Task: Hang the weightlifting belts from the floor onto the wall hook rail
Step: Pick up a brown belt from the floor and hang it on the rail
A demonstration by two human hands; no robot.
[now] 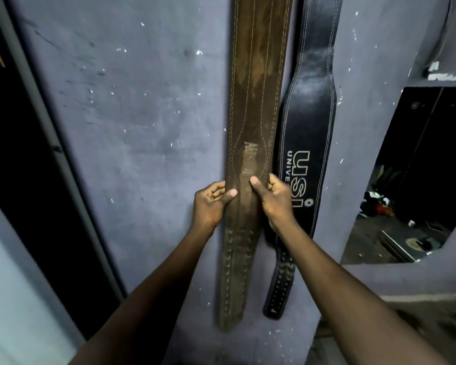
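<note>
A long brown leather belt (pixel 256 88) hangs straight down the grey wall, its top out of frame and its punched tail near the bottom. My left hand (pixel 211 204) grips its left edge, thumb on the front. My right hand (pixel 274 198) grips its right edge at the same height, thumb pressed on the front. Just to the right hangs a black leather belt (pixel 308 122) with white "USI" lettering, its narrow punched end low against the wall. The hook rail is above the frame and hidden.
The grey wall (pixel 132 114) is scuffed. A dark panel with a grey frame (pixel 37 143) runs down the left side. At the right, an opening (pixel 416 175) shows a dark room with items on its floor. A ledge juts out below it.
</note>
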